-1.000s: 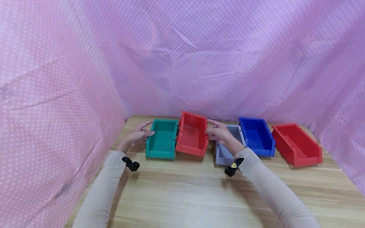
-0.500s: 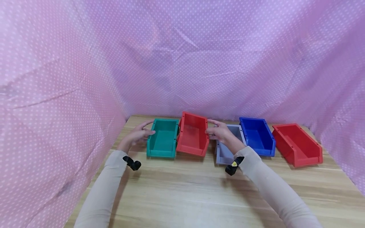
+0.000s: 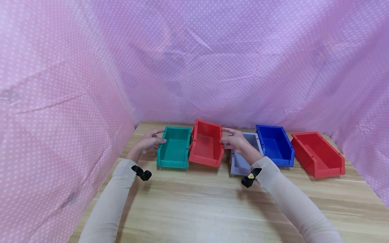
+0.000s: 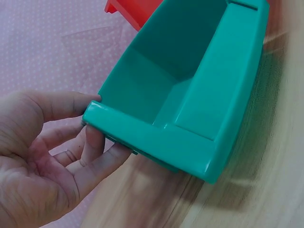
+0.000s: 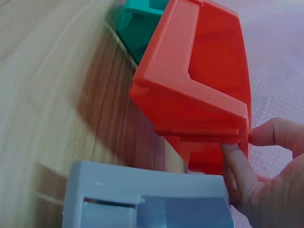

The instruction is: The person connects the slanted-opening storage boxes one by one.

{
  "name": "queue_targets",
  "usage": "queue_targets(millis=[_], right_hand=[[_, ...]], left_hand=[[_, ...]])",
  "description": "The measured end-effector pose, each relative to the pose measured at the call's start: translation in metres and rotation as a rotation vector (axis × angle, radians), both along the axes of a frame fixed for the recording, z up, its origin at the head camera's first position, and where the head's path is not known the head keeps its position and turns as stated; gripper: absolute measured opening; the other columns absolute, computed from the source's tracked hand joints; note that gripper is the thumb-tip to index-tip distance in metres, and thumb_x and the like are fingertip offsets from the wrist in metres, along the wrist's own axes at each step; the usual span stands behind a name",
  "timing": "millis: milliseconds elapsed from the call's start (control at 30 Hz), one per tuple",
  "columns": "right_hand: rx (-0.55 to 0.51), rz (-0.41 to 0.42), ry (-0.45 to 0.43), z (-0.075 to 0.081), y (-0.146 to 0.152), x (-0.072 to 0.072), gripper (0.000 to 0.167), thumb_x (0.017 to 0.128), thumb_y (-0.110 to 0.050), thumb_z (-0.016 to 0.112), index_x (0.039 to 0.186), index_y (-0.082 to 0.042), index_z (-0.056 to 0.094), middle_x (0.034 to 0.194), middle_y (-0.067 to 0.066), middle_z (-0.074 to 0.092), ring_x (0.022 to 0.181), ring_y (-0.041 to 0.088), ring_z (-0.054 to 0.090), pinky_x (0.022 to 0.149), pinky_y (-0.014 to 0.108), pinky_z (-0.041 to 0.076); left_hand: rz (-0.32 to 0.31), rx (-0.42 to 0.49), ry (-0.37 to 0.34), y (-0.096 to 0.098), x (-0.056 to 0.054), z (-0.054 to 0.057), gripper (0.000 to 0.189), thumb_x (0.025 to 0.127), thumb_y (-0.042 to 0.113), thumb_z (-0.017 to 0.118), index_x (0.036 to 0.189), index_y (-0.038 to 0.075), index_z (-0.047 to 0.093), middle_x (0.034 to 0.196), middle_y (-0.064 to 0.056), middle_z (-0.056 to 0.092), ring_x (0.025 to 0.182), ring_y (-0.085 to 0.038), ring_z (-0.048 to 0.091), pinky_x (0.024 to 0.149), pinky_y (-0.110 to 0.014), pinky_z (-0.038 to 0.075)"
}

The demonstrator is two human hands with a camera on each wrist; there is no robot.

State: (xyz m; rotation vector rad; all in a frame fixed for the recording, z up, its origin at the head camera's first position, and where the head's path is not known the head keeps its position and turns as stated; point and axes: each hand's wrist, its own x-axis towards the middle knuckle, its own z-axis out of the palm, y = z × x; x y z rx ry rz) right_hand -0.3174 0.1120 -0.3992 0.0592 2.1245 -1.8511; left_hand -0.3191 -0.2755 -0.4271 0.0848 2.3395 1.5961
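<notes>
A green plastic storage bin (image 3: 174, 148) sits at the left end of a row of bins on the wooden table. My left hand (image 3: 149, 142) grips its left rim near the back corner; in the left wrist view the fingers (image 4: 97, 164) reach around that corner. Beside it, a red storage bin (image 3: 206, 143) stands slightly turned, close against the green one. My right hand (image 3: 235, 140) holds the red bin's right rim near the back, with fingertips under the rim in the right wrist view. The right hand and forearm partly hide a grey bin (image 3: 241, 165) below them.
Right of the grey bin stand a blue bin (image 3: 274, 145) and a second red bin (image 3: 317, 153), set at an angle. The table (image 3: 194, 209) stretches in front of the bins. Pink dotted cloth (image 3: 194, 67) hangs behind and at both sides.
</notes>
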Motion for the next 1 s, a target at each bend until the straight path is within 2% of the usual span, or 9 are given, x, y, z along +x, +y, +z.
queue_targets(millis=[100, 267, 433, 567, 733, 867, 1000], right_hand=[[0.0, 0.0, 0.0, 0.0019, 0.0006, 0.002, 0.071, 0.091, 0.006, 0.064, 0.157, -0.008, 0.04, 0.12, 0.026, 0.065, 0.076, 0.014, 0.067, 0.081, 0.036, 0.063], [0.002, -0.002, 0.009, 0.0039, 0.0029, 0.0046, 0.071, 0.09, 0.007, 0.063, 0.156, -0.007, 0.04, 0.122, 0.028, 0.065, 0.079, 0.016, 0.07, 0.074, 0.03, 0.063], [0.015, 0.0, 0.003, 0.0035, 0.0057, 0.0052, 0.071, 0.091, 0.005, 0.063, 0.157, -0.006, 0.039, 0.128, 0.03, 0.063, 0.083, 0.018, 0.07, 0.08, 0.033, 0.063], [0.021, -0.004, -0.005, 0.0018, 0.0069, 0.005, 0.07, 0.092, 0.003, 0.064, 0.156, -0.007, 0.039, 0.13, 0.029, 0.062, 0.084, 0.018, 0.069, 0.086, 0.037, 0.062], [0.028, -0.014, 0.01, 0.0021, 0.0065, 0.0047, 0.07, 0.091, 0.003, 0.064, 0.156, -0.007, 0.04, 0.131, 0.03, 0.061, 0.086, 0.019, 0.07, 0.084, 0.036, 0.063], [0.039, -0.015, 0.012, 0.0022, 0.007, 0.0044, 0.069, 0.092, 0.004, 0.064, 0.156, -0.007, 0.041, 0.132, 0.03, 0.059, 0.087, 0.021, 0.069, 0.08, 0.034, 0.063], [0.057, -0.02, 0.023, 0.0015, 0.0082, 0.0052, 0.068, 0.091, 0.003, 0.064, 0.155, -0.008, 0.043, 0.129, 0.028, 0.061, 0.087, 0.022, 0.069, 0.082, 0.036, 0.063]], left_hand=[[0.005, -0.015, 0.003, 0.0016, -0.0002, 0.0015, 0.072, 0.1, 0.015, 0.066, 0.162, 0.013, 0.029, 0.116, -0.01, 0.061, 0.094, -0.018, 0.059, 0.089, -0.036, 0.056], [0.014, -0.022, 0.022, 0.0039, -0.0014, 0.0042, 0.072, 0.099, 0.015, 0.067, 0.161, 0.013, 0.031, 0.108, -0.009, 0.064, 0.101, -0.026, 0.062, 0.084, -0.033, 0.058], [0.021, -0.011, 0.023, 0.0066, -0.0017, 0.0035, 0.072, 0.097, 0.014, 0.069, 0.16, 0.015, 0.034, 0.102, -0.005, 0.065, 0.104, -0.03, 0.063, 0.081, -0.031, 0.058], [0.014, -0.002, 0.018, 0.0074, -0.0006, 0.0016, 0.072, 0.098, 0.014, 0.068, 0.161, 0.014, 0.033, 0.106, -0.007, 0.067, 0.107, -0.033, 0.062, 0.085, -0.034, 0.058], [0.017, -0.004, 0.035, 0.0078, -0.0012, 0.0015, 0.071, 0.097, 0.015, 0.069, 0.16, 0.014, 0.034, 0.106, -0.009, 0.067, 0.106, -0.032, 0.063, 0.084, -0.034, 0.058], [0.014, -0.006, 0.034, 0.0076, -0.002, 0.0027, 0.071, 0.097, 0.014, 0.069, 0.16, 0.014, 0.035, 0.099, -0.005, 0.066, 0.1, -0.029, 0.064, 0.08, -0.031, 0.059], [0.011, -0.007, 0.037, 0.0075, -0.0022, 0.0032, 0.071, 0.097, 0.015, 0.069, 0.16, 0.015, 0.035, 0.095, -0.001, 0.064, 0.095, -0.024, 0.064, 0.079, -0.03, 0.058]])
